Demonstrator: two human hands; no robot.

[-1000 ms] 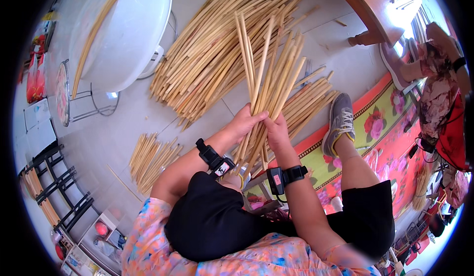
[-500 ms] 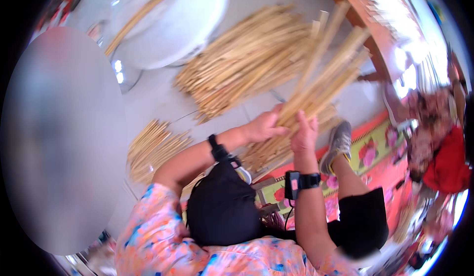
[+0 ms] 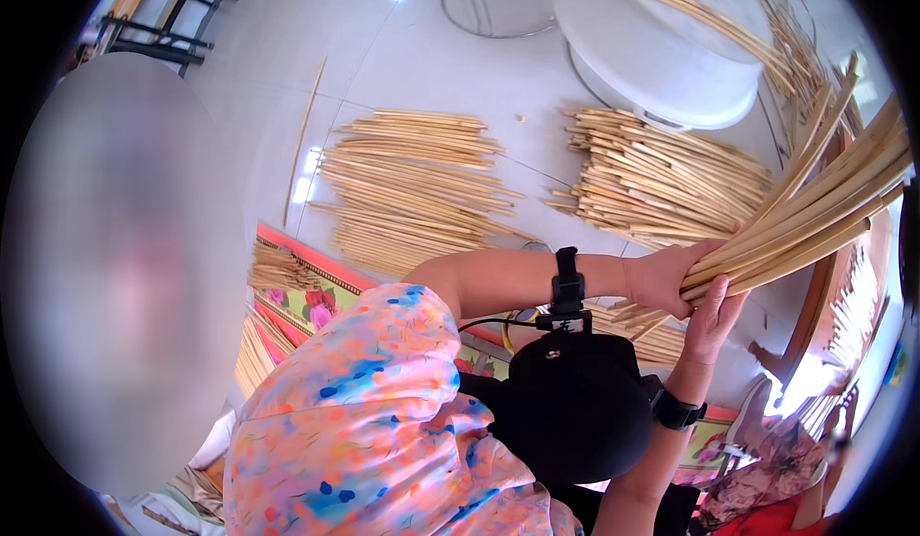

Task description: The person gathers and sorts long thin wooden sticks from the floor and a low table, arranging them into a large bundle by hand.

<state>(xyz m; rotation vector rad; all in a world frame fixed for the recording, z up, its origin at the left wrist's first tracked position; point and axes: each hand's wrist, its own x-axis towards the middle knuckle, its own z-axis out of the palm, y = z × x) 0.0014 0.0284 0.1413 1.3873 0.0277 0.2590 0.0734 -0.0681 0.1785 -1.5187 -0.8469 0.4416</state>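
My left hand (image 3: 663, 277) is closed round the lower end of a bundle of long, pale yellow cane sticks (image 3: 805, 225). Just below it, my right hand (image 3: 714, 320) grips the same bundle near the butt ends, thumb raised along them. From my hands the sticks fan out up and to the right, past the picture's edge. Part of another pile of sticks (image 3: 637, 335) shows beneath my left forearm, half hidden. Beyond my hands lies a thick pile of cut sticks (image 3: 671, 177) on the tiled floor.
Thinner sticks form a wide pile (image 3: 412, 186) on the left. At the back, an upturned white tub (image 3: 661, 38) carries a few sticks, beside a wire ring stand (image 3: 498, 0). A curved wooden edge (image 3: 815, 316) stands at right. Another person (image 3: 767, 469) sits at lower right.
The view has swung left, so my hands and the bundle now appear farther right. Both hands still hold the sticks, which tilt more to the right.
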